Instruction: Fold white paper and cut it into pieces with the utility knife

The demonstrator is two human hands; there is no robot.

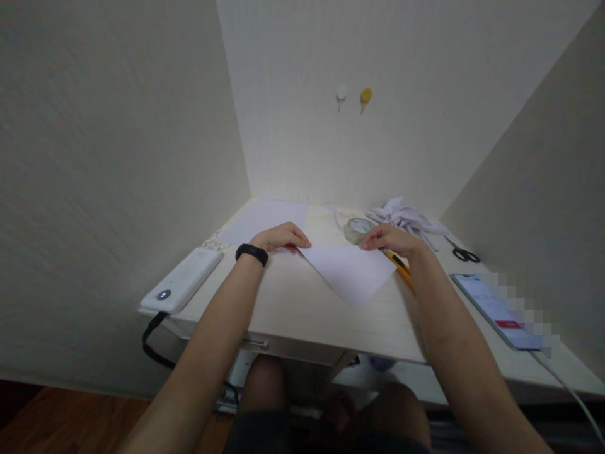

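**Paper triangle held flat at two corners**

Paper [350, 272] lay on the pale desk [302, 315], folded into a white triangle with its long edge away from me and its point toward the near edge. My left hand [280, 238] rested fingers-down on the left corner, and my right hand [388, 239] did the same on the right; whether the fingertips pinched the sheet or only pressed on it I could not tell, since the knuckles hid them. A yellow tool [401, 267] ran under my right wrist, most of it covered, so I could not say what it was. Just beyond the right hand sat a roll of clear tape [355, 230], partly hidden by the fingers. A second sheet [265, 221] lay flat behind the left hand. The crumpled paper scraps [401, 214] at the back were too blurred to sort out. Scissors [466, 254] lay well to the right, and the phone [496, 309] there had its screen partly pixelated. A white power bank [182, 280] sat at the left edge.
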